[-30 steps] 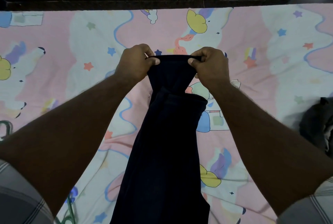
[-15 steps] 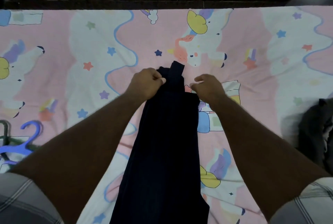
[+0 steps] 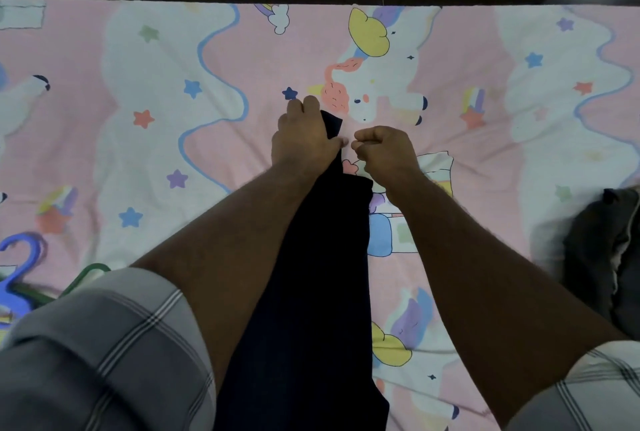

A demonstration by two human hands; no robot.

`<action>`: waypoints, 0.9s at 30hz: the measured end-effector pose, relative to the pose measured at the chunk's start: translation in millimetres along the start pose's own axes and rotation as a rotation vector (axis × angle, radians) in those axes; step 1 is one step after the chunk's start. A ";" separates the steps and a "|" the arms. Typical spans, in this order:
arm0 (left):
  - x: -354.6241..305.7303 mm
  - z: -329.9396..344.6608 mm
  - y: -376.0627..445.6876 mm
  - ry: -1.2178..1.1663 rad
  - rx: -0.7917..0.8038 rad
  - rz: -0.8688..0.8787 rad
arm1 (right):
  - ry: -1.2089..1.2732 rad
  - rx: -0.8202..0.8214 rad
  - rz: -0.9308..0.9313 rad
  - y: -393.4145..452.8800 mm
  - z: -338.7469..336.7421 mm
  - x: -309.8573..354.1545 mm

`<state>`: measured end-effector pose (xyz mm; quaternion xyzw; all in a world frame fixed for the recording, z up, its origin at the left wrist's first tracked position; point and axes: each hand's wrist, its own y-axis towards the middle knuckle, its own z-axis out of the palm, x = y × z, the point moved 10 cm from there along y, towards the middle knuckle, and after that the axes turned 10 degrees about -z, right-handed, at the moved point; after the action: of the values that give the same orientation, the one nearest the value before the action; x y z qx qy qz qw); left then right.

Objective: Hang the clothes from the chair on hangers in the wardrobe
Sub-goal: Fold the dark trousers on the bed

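Two hands work at the far end of one dark garment. The left hand (image 3: pixel 304 139) lies over the narrow top end of the dark navy garment (image 3: pixel 308 292), its fingers bent down onto the cloth and its thumb pressed against the edge, so it grips the fabric there. The right hand (image 3: pixel 382 150) is just beside it, fingers curled into a loose fist; whether it pinches any cloth I cannot tell, since its fingertips seem clear of the garment.

The garment is a single long, plain, very dark blue piece, narrow at the far end and widening toward the person. Its long axis runs straight away from the person, narrow end pointing to the far edge of the bed (image 3: pixel 138 139), whose sheet is pink and white with stars and unicorns.

At the left edge lie two hangers, one blue hanger (image 3: pixel 20 274) and one green hanger (image 3: pixel 86 276). At the right edge sits one crumpled grey garment (image 3: pixel 602 250), well apart from the hands.
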<state>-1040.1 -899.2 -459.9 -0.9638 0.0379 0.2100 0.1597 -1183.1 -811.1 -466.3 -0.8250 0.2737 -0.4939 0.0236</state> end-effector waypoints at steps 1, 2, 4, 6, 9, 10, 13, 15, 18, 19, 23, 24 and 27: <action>-0.1 2.7 2.3 0.029 0.012 -0.019 | 0.010 0.010 -0.016 1.6 -0.3 2.0; 0.3 2.9 4.8 0.044 0.020 -0.032 | 0.014 0.027 -0.033 2.4 -0.2 4.8; -0.4 -7.9 7.3 -0.035 0.002 -0.015 | 0.003 0.069 -0.075 5.5 0.7 10.9; -2.9 -28.7 -0.2 -0.201 -0.013 0.042 | 0.001 0.134 -0.142 6.0 3.1 23.6; -14.3 -55.4 -22.3 -0.510 0.152 0.190 | 0.033 0.310 -0.308 0.5 13.2 60.7; -17.4 -62.5 -30.3 -0.587 0.233 0.223 | 0.037 0.366 -0.343 -1.4 15.7 71.8; -24.5 -80.3 -46.1 -0.765 0.448 0.212 | 0.129 0.513 -0.314 -5.9 13.1 90.1; -25.4 -93.6 -47.9 -0.896 0.504 0.181 | 0.252 0.595 -0.266 -10.8 7.4 96.9; -14.7 -108.5 -39.9 -0.968 0.467 0.140 | 0.241 0.589 -0.255 -12.3 -8.4 102.8; -7.3 -110.2 -34.8 -0.946 0.435 0.121 | 0.229 0.525 -0.264 -8.3 -17.1 103.5; 18.6 -109.3 -8.7 -0.584 0.156 0.134 | -0.111 0.175 -0.385 16.2 -41.8 102.5; 20.9 -106.3 -3.6 -0.434 0.087 0.146 | -0.257 0.121 -0.407 19.8 -39.2 99.3; 31.1 -92.9 7.1 -0.165 -0.003 0.124 | -0.515 0.148 -0.378 22.7 -15.0 73.9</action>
<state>-976.3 -936.2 -395.0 -0.9392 0.0838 0.2984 0.1476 -1178.5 -862.0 -406.5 -0.9550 0.0640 -0.2832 0.0600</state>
